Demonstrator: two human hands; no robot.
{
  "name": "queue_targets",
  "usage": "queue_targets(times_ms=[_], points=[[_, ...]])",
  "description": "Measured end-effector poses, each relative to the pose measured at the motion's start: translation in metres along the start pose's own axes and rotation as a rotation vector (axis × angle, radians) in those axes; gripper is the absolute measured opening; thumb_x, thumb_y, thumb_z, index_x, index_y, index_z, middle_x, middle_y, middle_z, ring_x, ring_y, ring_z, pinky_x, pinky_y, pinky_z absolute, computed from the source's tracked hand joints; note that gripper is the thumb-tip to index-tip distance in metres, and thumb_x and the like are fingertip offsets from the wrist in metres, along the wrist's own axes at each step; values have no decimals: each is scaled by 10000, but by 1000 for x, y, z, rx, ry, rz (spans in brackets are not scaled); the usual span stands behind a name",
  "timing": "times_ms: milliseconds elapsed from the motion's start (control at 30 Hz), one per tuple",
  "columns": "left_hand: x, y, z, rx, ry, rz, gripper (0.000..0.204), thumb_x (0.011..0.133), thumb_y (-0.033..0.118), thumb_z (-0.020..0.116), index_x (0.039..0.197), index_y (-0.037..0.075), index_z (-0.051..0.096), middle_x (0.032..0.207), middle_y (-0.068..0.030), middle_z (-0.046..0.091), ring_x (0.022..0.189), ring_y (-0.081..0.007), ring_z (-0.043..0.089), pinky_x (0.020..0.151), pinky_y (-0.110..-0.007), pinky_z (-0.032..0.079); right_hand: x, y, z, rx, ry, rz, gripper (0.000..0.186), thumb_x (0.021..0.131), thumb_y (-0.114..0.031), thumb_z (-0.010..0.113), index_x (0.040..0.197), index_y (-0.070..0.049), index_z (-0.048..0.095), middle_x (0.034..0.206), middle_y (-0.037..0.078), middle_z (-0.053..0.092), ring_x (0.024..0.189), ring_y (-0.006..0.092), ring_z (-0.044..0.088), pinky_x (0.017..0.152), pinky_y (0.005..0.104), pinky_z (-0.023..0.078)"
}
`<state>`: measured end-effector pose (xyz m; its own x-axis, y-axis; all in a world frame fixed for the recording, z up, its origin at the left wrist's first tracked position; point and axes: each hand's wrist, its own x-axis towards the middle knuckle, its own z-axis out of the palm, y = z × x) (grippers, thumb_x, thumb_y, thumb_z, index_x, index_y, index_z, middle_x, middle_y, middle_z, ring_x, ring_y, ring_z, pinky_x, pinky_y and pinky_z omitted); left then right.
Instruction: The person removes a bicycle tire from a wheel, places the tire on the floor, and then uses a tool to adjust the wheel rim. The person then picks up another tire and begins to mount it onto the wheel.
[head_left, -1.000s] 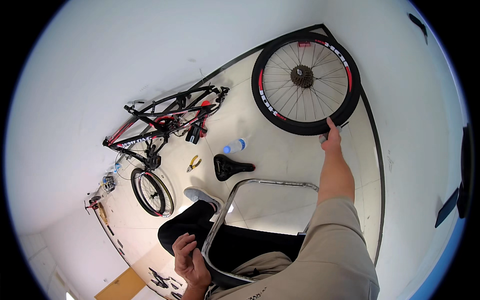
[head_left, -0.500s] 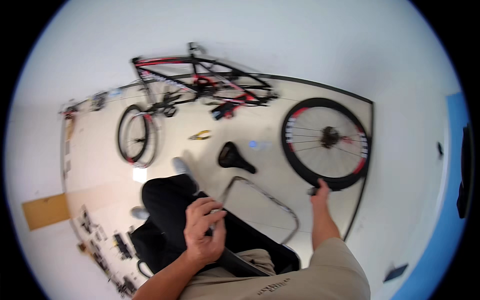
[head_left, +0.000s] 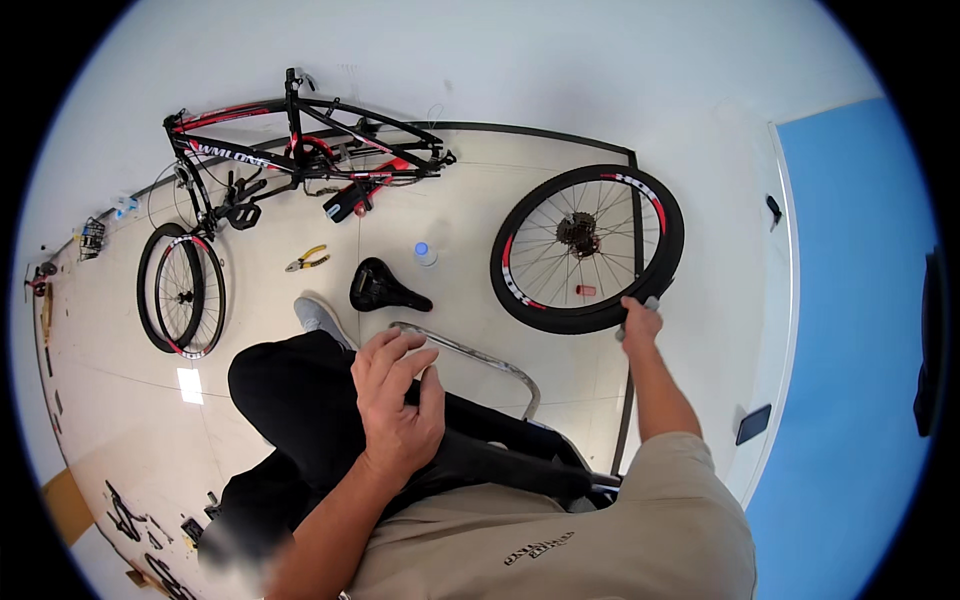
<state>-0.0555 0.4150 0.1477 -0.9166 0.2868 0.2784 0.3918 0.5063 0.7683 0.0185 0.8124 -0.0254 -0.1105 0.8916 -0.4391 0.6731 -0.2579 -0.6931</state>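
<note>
My right hand (head_left: 638, 320) is closed at the lower right of a black-tyred bicycle wheel (head_left: 512, 300) with red-and-white rim decals and a rear cassette, gripping the tyre along with a grey object largely hidden by my fingers. My left hand (head_left: 397, 400) is raised over my dark-trousered legs, fingers curled toward the thumb; whatever they hold, if anything, is hidden. Beyond it are a black saddle (head_left: 387, 292), yellow-handled pliers (head_left: 307, 260) and a clear bottle with blue cap (head_left: 425, 253) on the tiled floor. A chrome tubular frame (head_left: 480, 355) runs between my hands.
A black-and-red bicycle frame (head_left: 292, 165) leans along the back wall, with wheels (head_left: 160, 285) beneath its front. A phone (head_left: 753, 424) is at the right beside a blue surface (head_left: 830, 300). Bike parts (head_left: 125, 520) lie at lower left, a wire basket (head_left: 91, 238) at far left.
The view has turned, shifting the wall and bicycle parts. My left hand has risen in the picture, fingers still curled; my right hand stays on the wheel's tyre.
</note>
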Motion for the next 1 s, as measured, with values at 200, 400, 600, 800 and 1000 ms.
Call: queue_targets(times_ms=[200,400,600,800,1000], points=[[1,-1,-3,-64,-37,5,272,762,-82,663,1011,26,665,1108,-137,671,1133,-366,578,975,-442,433,-4,-40,-87,-454,-165,-391,300,693,-162,773,856,25,604,763,111,597,690,257,578,675,419,489],[-2,-6,-7,-82,-50,22,257,755,-68,674,995,22,669,1093,-131,677,1136,-362,581,972,-438,430,0,-10,-147,-946,-13,-651,360,788,-150,755,1124,-72,651,967,166,698,978,395,661,872,472,532],[1,-6,-5,-92,-55,53,261,754,-63,679,998,29,675,1096,-124,676,1131,-353,583,967,-434,428,8,-4,-138,-800,-90,-1075,291,817,31,658,1081,-92,644,1085,142,665,1044,372,628,891,445,518],[-4,-5,0,-95,-35,49,260,752,-62,684,994,32,673,1094,-120,675,1108,-346,586,956,-433,428,11,-20,-115,-772,-136,-990,386,782,63,675,1135,-89,641,1119,151,660,1103,360,607,946,423,501],[-6,-8,7,-106,31,74,295,698,-8,734,980,65,686,1063,-102,662,1099,-352,582,954,-470,432,30,-8,-102,-779,-4,-823,553,705,-8,778,1234,-72,631,1231,152,634,1183,352,595,1004,427,478]])
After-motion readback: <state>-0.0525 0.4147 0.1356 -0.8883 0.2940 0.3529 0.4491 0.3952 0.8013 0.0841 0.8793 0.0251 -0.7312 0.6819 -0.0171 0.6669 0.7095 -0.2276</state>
